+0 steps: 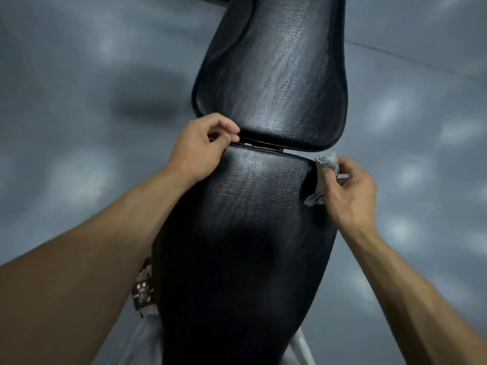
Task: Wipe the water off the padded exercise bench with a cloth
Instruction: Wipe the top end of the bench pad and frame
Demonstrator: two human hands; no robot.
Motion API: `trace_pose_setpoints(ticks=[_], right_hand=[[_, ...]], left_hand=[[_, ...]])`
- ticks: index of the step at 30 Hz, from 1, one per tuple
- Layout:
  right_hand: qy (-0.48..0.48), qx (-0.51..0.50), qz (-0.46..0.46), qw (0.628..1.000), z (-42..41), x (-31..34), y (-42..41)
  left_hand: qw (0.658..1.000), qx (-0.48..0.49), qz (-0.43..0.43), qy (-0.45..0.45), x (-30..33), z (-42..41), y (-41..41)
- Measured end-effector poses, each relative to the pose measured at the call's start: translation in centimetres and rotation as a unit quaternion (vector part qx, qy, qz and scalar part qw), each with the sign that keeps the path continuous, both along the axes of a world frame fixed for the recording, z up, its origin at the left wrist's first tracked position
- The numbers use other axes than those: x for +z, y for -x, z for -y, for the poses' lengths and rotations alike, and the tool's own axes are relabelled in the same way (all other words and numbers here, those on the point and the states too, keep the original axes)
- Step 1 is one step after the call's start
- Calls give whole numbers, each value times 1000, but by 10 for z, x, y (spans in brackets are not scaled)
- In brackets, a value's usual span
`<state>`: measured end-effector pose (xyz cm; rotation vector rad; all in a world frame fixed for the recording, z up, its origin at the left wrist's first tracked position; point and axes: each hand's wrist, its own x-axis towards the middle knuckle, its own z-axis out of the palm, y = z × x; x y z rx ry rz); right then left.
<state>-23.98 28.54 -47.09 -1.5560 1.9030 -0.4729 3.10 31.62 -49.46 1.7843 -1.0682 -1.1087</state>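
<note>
We see a smooth grey floor (pixel 79 101) filling both sides of the frame, mottled with soft pale reflections; a thin dark seam crosses it at upper right. A padded exercise bench (pixel 237 246) in black textured vinyl runs up the centre of the frame from the bottom edge to the top edge. It consists of two cushions: a near pad (pixel 232 259) in the lower half and a far pad (pixel 274 83) in the upper half, separated by a narrow gap (pixel 261 146) just above centre, where a strip of metal shows.

Our left hand (pixel 200 151) sits at the left end of that gap, left of centre. Its fingers are curled, with the fingertips at the edge between the two pads; we cannot tell whether they pinch anything.

Our right hand (pixel 347 191) is at the right edge of the near pad, right of centre. Its thumb and fingers pinch a crumpled pale grey cloth (pixel 322 177), which lies against the upper right corner of the near pad.

At lower left, beside the near pad, a dark printed label (pixel 143 288) hangs from the bench side. Pale frame parts (pixel 299 346) show beneath the pad at the bottom edge.
</note>
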Motion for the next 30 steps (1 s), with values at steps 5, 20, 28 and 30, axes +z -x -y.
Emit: trace_pose_setpoints(ticks=[5, 20, 28, 30], right_hand=[[0, -45, 42, 998, -39, -1, -65], [-7, 175, -63, 983, -59, -2, -81], [-72, 3, -122, 990, -81, 6, 57], [-62, 42, -63, 995, -101, -1, 21]], left_hand=[[998, 66, -20, 2, 17, -53, -48], [991, 79, 10, -105, 15, -183, -24], [988, 41, 101, -107, 12, -187, 10], [986, 41, 107, -121, 14, -188, 17]])
